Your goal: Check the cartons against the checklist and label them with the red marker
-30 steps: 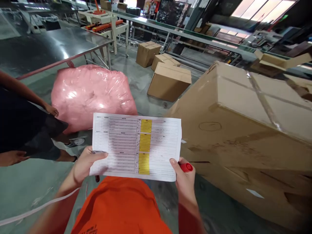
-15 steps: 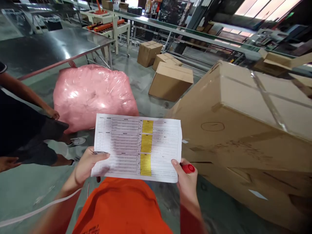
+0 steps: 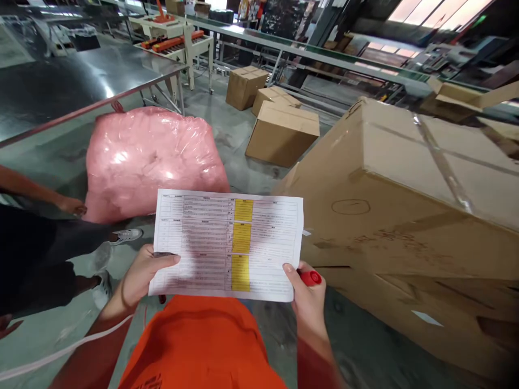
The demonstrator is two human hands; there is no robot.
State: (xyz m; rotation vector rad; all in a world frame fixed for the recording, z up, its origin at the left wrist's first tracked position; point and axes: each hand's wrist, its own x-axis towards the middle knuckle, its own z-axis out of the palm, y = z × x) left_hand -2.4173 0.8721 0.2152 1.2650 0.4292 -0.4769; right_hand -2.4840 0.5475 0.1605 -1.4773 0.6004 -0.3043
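Printed sheet [image 3: 203, 243] pinched at both sides

Sheet is held out in front of orange shirt [image 3: 198, 340], spanning the gap btwn the 2 hands. Its lower L edge is clamped by L hand [image 3: 138, 274], thumb laid on printed face, fingers mostly hidden behind; a thin dark pen-like item [image 3: 164, 254] is kept near that thumb. Lower R edge is gripped likewise by R hand [image 3: 310, 297], w/ a red marker-like item [image 3: 311, 278] tucked in the same grasp. Both grips are narrow, closed on paper. Yellow column [image 3: 240, 243] is left uncovered, just R of sheet's middle; print too small to be read.

Big carton [image 3: 425, 216], marked w/ a drawn oval, is seen beyond R hand. Pink bag [image 3: 156, 156] is partly hidden by sheet's top edge; co-worker's hand [image 3: 72, 206] is seen at bag's L side, contact can't be told
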